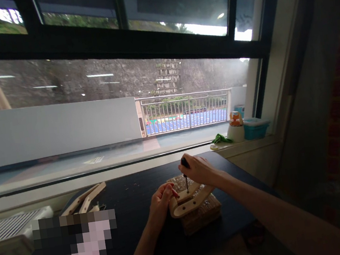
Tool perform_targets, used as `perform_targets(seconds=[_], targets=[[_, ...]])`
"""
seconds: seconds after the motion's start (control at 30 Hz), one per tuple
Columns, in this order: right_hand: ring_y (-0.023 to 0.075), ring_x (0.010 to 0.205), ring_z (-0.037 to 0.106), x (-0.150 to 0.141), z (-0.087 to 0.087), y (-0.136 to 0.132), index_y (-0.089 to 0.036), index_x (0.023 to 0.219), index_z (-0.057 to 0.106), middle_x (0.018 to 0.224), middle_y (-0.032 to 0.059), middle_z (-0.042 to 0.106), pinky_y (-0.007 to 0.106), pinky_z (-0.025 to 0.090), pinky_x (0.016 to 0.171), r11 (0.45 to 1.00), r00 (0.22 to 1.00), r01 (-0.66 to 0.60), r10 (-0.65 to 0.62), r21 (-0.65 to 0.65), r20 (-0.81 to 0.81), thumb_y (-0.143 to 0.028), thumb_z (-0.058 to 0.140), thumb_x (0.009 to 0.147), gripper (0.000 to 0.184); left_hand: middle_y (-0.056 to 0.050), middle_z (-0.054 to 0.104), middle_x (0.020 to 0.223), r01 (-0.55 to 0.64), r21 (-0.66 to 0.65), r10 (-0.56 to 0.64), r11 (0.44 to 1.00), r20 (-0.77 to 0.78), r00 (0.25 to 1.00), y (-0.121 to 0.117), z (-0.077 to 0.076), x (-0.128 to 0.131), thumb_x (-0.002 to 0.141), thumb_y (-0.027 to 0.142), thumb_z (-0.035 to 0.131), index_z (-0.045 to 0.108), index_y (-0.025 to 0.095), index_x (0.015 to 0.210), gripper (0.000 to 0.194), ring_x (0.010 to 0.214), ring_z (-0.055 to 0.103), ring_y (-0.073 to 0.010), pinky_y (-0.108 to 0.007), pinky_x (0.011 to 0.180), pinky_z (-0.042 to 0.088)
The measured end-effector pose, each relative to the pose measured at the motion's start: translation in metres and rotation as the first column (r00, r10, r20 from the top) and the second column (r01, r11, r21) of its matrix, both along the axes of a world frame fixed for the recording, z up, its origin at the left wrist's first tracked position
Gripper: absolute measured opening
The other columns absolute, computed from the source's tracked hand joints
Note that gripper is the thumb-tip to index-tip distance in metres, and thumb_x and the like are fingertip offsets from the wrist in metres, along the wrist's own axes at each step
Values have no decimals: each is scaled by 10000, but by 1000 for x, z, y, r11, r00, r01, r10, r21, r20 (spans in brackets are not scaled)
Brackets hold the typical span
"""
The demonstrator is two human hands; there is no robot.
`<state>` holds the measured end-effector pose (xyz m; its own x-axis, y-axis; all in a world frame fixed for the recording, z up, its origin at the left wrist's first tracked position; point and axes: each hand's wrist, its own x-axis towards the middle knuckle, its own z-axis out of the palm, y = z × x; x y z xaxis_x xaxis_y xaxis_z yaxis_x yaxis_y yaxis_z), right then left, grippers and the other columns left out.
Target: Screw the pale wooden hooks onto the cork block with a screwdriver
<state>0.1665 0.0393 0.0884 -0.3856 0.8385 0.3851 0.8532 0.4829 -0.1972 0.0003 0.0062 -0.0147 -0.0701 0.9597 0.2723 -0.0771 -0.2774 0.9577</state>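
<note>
My right hand (199,169) is closed around the black handle of a screwdriver (185,163), its shaft pointing down to the far arm of the U-shaped wooden piece (189,206). My left hand (160,202), fingers curled, is at the rounded end; its exact hold I cannot tell. The piece lies below and between my hands, on a brown block (202,221) upon the dark worktop (122,206); farther left, wooden strips (93,193).
</note>
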Motion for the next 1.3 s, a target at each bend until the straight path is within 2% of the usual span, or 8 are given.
perform_targets(seconds=[0.27, 0.37, 0.47, 0.63, 0.9, 1.13, 1.3], targets=[[210, 752, 599, -4, -1, 0, -190, 971, 574, 839, 82, 673, 284, 288, 590, 1000, 998, 15, -14, -19, 57, -441, 401, 885, 318, 0, 607, 586, 50, -29, -50, 998, 16, 999, 0, -2, 0, 737, 547, 601, 619, 115, 925, 472, 528, 529, -141, -242, 546, 402], [196, 755, 599, -2, 11, 1, -201, 955, 608, 859, 62, 675, 273, 324, 590, 998, 995, -31, 36, -50, 92, -463, 463, 855, 317, 2, 606, 589, 51, -35, -51, 998, 16, 999, 0, -2, 0, 744, 545, 600, 617, 114, 940, 474, 512, 518, -134, -232, 517, 381], [166, 761, 596, 2, 29, 2, -211, 982, 626, 888, 26, 669, 272, 387, 636, 989, 982, -111, 124, -95, 142, -408, 521, 847, 260, 1, 609, 592, 57, -36, -56, 998, 12, 998, 0, -2, -1, 741, 551, 603, 619, 113, 944, 483, 517, 521, -137, -232, 517, 378], [160, 820, 599, 2, 48, 6, -149, 984, 618, 955, 41, 635, 357, 488, 744, 956, 934, -205, 255, -211, 252, -370, 535, 884, 257, 7, 607, 597, 67, -37, -67, 997, 2, 998, 1, -3, -2, 744, 566, 597, 611, 117, 953, 496, 549, 527, -138, -236, 558, 395], [190, 936, 589, 1, 45, 9, -154, 1093, 582, 1093, 74, 598, 404, 492, 802, 973, 923, -116, 180, -200, 341, -350, 520, 900, 282, 3, 609, 605, 69, -40, -69, 997, -12, 998, 3, -6, -3, 750, 575, 587, 606, 110, 968, 514, 547, 518, -137, -235, 545, 380], [174, 877, 600, -1, 59, 9, -151, 1037, 607, 1019, 54, 623, 378, 499, 773, 937, 877, -199, 301, -286, 375, -336, 537, 890, 246, -3, 618, 623, 61, -33, -62, 998, -27, 998, 1, -4, -4, 755, 562, 591, 623, 121, 956, 486, 566, 537, -149, -238, 546, 382], [178, 893, 598, -4, 59, 12, -150, 1043, 605, 1042, 58, 618, 379, 499, 779, 924, 872, -206, 323, -322, 369, -332, 534, 892, 247, -3, 611, 613, 56, -43, -57, 998, -28, 998, 1, -4, -3, 750, 575, 588, 623, 119, 948, 498, 562, 531, -150, -245, 555, 384]])
